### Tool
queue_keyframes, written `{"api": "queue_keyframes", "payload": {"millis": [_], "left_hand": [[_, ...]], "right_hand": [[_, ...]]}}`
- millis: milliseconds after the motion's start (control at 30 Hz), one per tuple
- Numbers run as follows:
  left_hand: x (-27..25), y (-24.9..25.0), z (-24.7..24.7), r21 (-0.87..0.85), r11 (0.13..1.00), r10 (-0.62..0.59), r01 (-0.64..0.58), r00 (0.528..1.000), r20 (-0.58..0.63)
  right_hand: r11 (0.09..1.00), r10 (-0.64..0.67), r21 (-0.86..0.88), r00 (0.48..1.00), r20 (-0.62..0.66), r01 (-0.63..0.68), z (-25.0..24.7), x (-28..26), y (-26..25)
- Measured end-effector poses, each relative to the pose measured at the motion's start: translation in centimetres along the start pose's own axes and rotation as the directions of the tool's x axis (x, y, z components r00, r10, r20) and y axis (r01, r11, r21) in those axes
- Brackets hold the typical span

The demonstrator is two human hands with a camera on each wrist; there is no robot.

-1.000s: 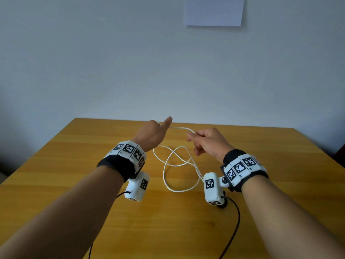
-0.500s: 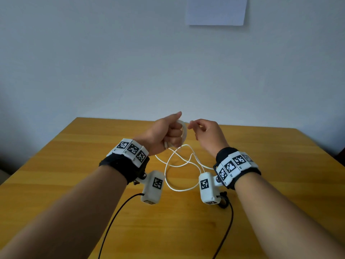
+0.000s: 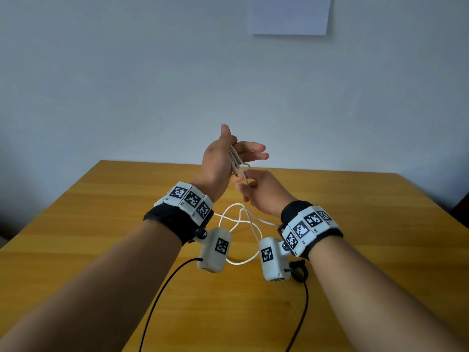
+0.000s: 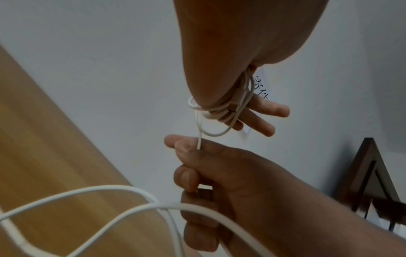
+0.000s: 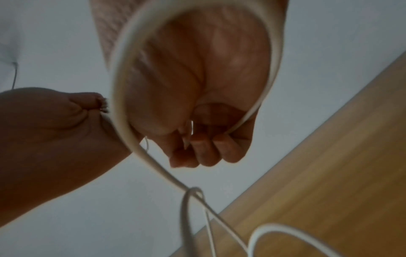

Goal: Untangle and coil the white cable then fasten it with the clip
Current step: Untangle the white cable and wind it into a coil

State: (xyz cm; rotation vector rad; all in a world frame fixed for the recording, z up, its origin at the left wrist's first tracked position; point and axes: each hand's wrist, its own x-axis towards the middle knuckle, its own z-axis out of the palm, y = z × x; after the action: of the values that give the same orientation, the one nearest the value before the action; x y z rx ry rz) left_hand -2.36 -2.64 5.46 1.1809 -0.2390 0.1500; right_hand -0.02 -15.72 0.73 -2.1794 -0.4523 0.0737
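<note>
My left hand (image 3: 242, 147) is raised above the table's far side, thumb up and fingers straight. Several turns of the white cable (image 3: 234, 161) are wound round its palm. The left wrist view shows the same turns of cable (image 4: 230, 107) crossing the left hand's fingers (image 4: 270, 108). Just below, my right hand (image 3: 248, 184) pinches the cable (image 4: 199, 140) between thumb and forefinger, other fingers curled. The rest hangs in crossed loose loops (image 3: 243, 219) down to the table. In the right wrist view the cable (image 5: 123, 121) arcs round my curled right hand (image 5: 197, 97). No clip is in view.
The wooden table (image 3: 101, 224) stands against a pale wall with a paper sheet (image 3: 289, 13) on it. Black cords (image 3: 162, 295) from the wrist cameras trail over the near table. A dark frame (image 4: 369, 170) stands at the right.
My left hand has risen and straightened its fingers, now with turns of cable round the palm. My right hand has moved beneath it, still pinching the cable.
</note>
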Motion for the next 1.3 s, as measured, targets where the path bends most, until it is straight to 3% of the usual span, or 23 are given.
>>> {"api": "queue_keyframes", "payload": {"millis": [133, 333, 467, 700, 933, 1133, 1300], "left_hand": [[0.1, 0.2, -0.1, 0.306, 0.939, 0.155, -0.155, 0.988, 0.025], [1.0, -0.9, -1.7, 0.682, 0.697, 0.208, -0.221, 0.973, 0.102], [1.1, -1.4, -2.6, 0.861, 0.462, 0.169, -0.212, 0.974, 0.149], [0.9, -1.6, -3.2, 0.981, 0.102, 0.041, -0.163, 0.986, 0.159], [1.1, -2.2, -4.5, 0.98, 0.071, 0.005, -0.187, 0.982, 0.187], [1.2, -2.1, -5.1, 0.975, 0.096, 0.025, -0.199, 0.98, 0.198], [1.3, -1.5, -5.1, 0.976, 0.129, 0.031, -0.177, 0.984, 0.174]], "right_hand": [[0.998, 0.055, -0.024, 0.995, 0.08, -0.053, 0.0, -0.4, -0.2], [0.986, 0.113, 0.114, 0.992, 0.057, -0.119, -0.5, -0.6, -0.3], [0.987, 0.104, 0.121, 0.995, 0.009, -0.104, -1.0, -0.7, -0.9], [0.965, 0.05, 0.256, 0.997, 0.057, -0.063, -0.9, -1.1, -1.9], [0.951, 0.038, 0.301, 0.992, 0.118, -0.072, -0.6, -1.5, -2.4], [0.924, 0.078, 0.37, 0.995, 0.062, -0.096, -0.8, -1.4, -2.1], [0.798, 0.143, 0.572, 0.982, 0.123, -0.188, -1.0, -1.4, -2.4]]}}
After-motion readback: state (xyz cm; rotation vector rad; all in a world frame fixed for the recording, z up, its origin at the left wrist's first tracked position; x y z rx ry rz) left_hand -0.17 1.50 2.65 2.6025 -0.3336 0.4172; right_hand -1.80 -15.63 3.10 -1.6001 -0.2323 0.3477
